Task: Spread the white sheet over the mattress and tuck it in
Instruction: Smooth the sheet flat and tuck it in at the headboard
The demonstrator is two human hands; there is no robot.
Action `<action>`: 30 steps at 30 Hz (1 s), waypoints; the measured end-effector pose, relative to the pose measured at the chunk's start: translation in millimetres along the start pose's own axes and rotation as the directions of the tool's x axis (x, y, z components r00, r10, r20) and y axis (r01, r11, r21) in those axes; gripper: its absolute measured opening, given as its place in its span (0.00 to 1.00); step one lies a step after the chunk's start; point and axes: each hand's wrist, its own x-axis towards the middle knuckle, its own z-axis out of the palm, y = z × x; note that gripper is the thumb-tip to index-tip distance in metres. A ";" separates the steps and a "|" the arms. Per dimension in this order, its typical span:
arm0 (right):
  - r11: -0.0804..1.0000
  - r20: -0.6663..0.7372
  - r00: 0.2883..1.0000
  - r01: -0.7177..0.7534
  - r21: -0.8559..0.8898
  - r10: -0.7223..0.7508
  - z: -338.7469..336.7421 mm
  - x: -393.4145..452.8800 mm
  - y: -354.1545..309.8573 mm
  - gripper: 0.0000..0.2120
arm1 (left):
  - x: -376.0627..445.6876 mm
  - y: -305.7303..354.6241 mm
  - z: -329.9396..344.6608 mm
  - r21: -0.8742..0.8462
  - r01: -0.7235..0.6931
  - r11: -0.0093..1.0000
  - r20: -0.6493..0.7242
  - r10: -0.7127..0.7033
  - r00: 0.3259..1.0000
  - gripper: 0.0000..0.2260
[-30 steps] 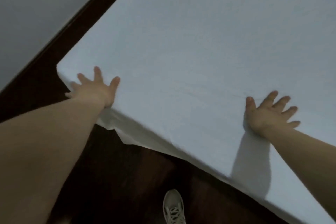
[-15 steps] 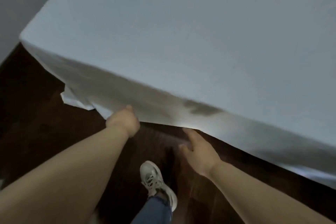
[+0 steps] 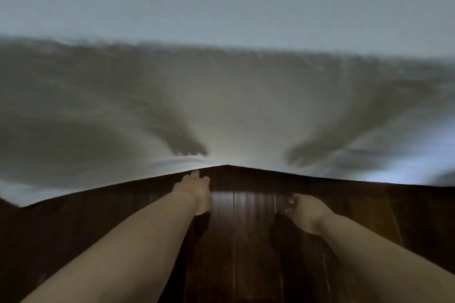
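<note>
Nearest the camera, two bare forearms are seen reaching forward over the dark wooden floor [image 3: 246, 241], which fills the view from six o'clock up to the centre. The left hand [image 3: 195, 192] is stretched out just past the centre toward eleven o'clock, fingers extended and loose, its fingertips just at the hanging lower edge of the white sheet [image 3: 221, 110]; whether that edge is actually touched cannot be told through the blur. The right hand [image 3: 304, 211] is held lower, toward four o'clock from the left one, with fingers partly curled and nothing gripped, and it is apart from the cloth. Beyond the hands, the sheet is draped down the side of the mattress [image 3: 221, 2] as a broad shadowed band from nine to three o'clock, its free hem hanging loose above the floor, while toward twelve o'clock the top of the bed is already covered smoothly. The spreading is judged largely done, and the tucking of this side is the step in hand. The next move would call for the loose hem to be gathered and pushed in beneath the mattress.
</note>
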 end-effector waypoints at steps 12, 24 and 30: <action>0.973 -0.349 0.934 0.141 0.183 -0.070 50.8 83.3 9.4 0.14 | 123.6 -27.5 49.6 0.031 0.019 0.999 -0.180 -0.013 0.984 0.39; 0.967 -0.361 0.900 0.203 -0.151 -0.246 80.3 93.0 -18.6 0.28 | 49.6 -55.0 80.1 0.125 -0.153 0.980 -0.324 0.186 0.928 0.20; 0.903 -0.385 0.850 0.213 -0.372 -0.359 100.7 89.2 -45.6 0.34 | 26.2 -57.3 68.6 0.140 -0.188 0.972 -0.296 0.222 0.929 0.11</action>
